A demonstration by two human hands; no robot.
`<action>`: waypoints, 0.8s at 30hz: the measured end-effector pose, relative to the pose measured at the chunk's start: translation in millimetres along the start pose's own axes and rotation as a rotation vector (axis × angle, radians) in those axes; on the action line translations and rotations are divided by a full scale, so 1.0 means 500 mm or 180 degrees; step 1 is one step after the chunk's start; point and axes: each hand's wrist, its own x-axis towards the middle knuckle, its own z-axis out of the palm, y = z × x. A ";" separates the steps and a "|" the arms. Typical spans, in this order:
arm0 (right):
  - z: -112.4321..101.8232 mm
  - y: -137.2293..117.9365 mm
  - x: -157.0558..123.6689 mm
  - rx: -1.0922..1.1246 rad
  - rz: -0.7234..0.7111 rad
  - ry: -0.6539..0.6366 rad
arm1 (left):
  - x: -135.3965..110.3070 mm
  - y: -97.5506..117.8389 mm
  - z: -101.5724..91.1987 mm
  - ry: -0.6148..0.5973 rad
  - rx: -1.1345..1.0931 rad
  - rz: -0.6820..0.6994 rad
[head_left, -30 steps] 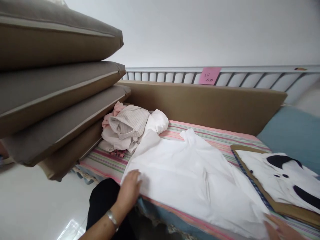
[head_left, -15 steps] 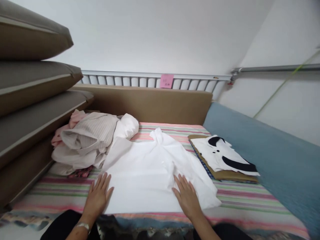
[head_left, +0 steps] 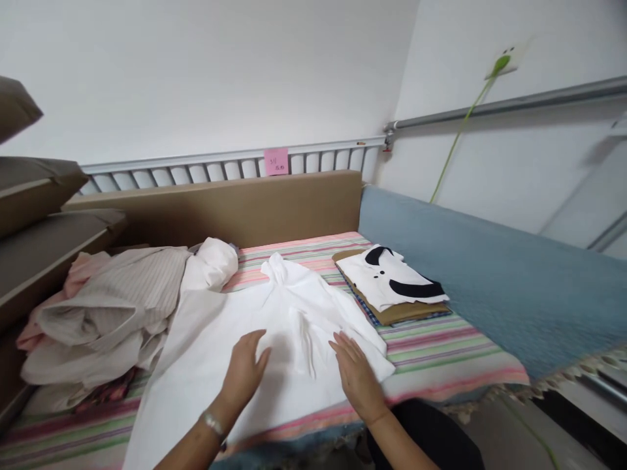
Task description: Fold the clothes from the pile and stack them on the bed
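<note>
A white shirt [head_left: 196, 365] lies spread on the striped cloth [head_left: 465, 352], with its collar end pointing away from me and creases near its middle. My left hand [head_left: 245, 365] hovers over the shirt's middle, fingers apart from the thumb, casting a shadow on the fabric. At the shirt's right part is my right hand [head_left: 356, 375], palm turned inward and fingers stretched out. Neither hand grips anything; whether the right one touches the fabric I cannot tell.
Left of the shirt lies a loose heap of beige and pink clothes [head_left: 117, 307]. A folded stack topped by a white-and-black garment [head_left: 396, 277] sits at the right. Brown cushions [head_left: 44, 241] rise at the far left; a brown board [head_left: 235, 209] and blue-covered side [head_left: 441, 261] border the surface.
My left hand has moved from the shirt's left edge inward over its middle and lifted. The right hand has turned its palm inward. My view has swung to the right.
</note>
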 end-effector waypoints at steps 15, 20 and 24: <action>0.058 0.020 -0.025 -0.0552 0.0633 -0.0121 | 0.159 0.069 0.084 -0.1087 0.0635 -0.0567; 0.055 0.021 -0.026 -0.0741 0.0524 -0.0173 | 0.126 0.068 0.087 -0.0798 0.0589 -0.0634; 0.059 0.027 -0.031 -0.0878 0.0443 -0.0197 | 0.087 0.088 0.078 -0.0370 0.0536 -0.0514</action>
